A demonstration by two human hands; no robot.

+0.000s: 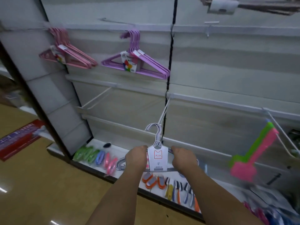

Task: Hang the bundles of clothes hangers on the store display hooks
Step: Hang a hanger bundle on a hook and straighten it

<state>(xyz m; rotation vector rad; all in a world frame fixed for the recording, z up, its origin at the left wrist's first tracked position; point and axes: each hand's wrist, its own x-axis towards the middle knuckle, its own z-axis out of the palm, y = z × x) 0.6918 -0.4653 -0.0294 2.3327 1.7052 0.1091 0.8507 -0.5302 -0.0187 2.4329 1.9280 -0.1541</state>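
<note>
I hold a bundle of white hangers point(157, 157) with a white paper label, upright in front of the lower shelf. My left hand point(136, 157) grips its left shoulder and my right hand point(183, 159) grips its right shoulder. The bundle's hook tops sit just below the tip of a long white display hook point(164, 111) that slopes down from the middle rail. A pink hanger bundle point(71, 54) and a purple hanger bundle point(138, 62) hang on hooks of the upper rail.
Another white display hook point(97, 99) juts out at the left of the middle rail. Green and pink plastic items point(253, 151) hang on a hook at the right. The bottom shelf point(123, 150) holds clips, brushes and small tools. Wooden floor lies at the left.
</note>
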